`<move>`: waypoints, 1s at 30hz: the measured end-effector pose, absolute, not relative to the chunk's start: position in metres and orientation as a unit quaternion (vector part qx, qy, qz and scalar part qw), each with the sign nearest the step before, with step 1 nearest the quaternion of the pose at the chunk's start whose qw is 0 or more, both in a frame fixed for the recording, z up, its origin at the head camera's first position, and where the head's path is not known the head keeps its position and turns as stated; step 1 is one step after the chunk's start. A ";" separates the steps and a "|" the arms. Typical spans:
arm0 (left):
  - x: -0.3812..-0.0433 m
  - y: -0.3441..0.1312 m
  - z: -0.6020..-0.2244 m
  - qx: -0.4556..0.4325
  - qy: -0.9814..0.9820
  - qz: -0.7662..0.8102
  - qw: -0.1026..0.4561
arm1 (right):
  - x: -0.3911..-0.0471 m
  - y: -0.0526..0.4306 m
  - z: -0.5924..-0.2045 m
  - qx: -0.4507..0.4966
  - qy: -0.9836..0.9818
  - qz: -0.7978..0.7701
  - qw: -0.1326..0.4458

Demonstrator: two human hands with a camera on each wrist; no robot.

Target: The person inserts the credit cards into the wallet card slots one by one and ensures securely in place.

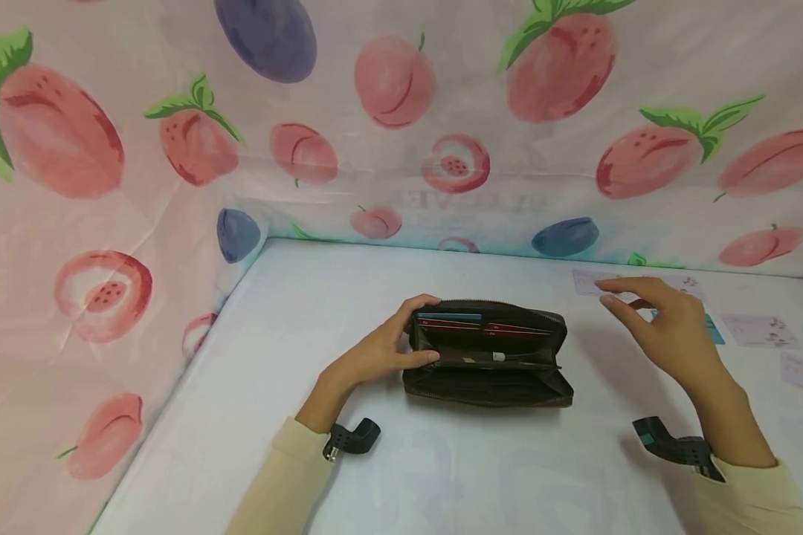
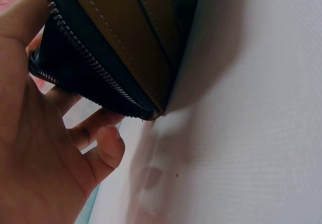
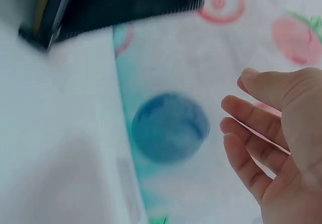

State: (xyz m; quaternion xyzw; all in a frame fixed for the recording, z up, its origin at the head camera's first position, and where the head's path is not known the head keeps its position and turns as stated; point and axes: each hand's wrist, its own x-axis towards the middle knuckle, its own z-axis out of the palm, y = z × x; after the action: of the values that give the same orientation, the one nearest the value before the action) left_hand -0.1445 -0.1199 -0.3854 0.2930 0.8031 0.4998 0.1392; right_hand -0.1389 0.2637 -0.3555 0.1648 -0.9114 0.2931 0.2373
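Fruit-print cloth (image 1: 455,89) behind a white bench (image 1: 495,468), with an open wallet (image 1: 488,386) set in the middle

On the bench the wallet sits unzipped, mouth upward; the left hand (image 1: 378,353) grips its left end, fingers clamped with the thumb at the mouth and the forefinger at the back corner, a hold that seems meant to keep both sides spread and steady; red cards (image 1: 518,329) and a blue card (image 1: 450,316) sit in slots along the far side, edges showing, probably so each can be told apart; the right hand (image 1: 672,331) hovers off to the right, thumb and forefinger apart and nothing between them; pale slips (image 1: 761,331) lie flat beyond it, spread out perhaps so that each stays visible; near them a teal card (image 1: 716,331) is partly hidden by the right hand; black wristbands (image 1: 358,437) clasp both wrists, presumably carrying cameras.
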 end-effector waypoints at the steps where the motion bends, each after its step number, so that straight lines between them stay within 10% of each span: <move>1: -0.145 -0.120 -0.387 0.294 0.804 0.499 0.137 | -0.138 0.270 -0.358 0.145 -0.918 0.293 0.225; 30: -0.154 -0.122 -0.405 0.286 0.819 0.480 0.127 | -0.132 0.391 -0.425 -0.120 -0.956 0.262 0.052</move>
State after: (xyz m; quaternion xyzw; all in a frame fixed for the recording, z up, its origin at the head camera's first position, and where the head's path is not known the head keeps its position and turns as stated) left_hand -0.1536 -0.1220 -0.4049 0.2856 0.8194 0.4805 0.1271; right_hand -0.1320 0.3911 -0.4254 -0.1197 -0.9561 0.2623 0.0522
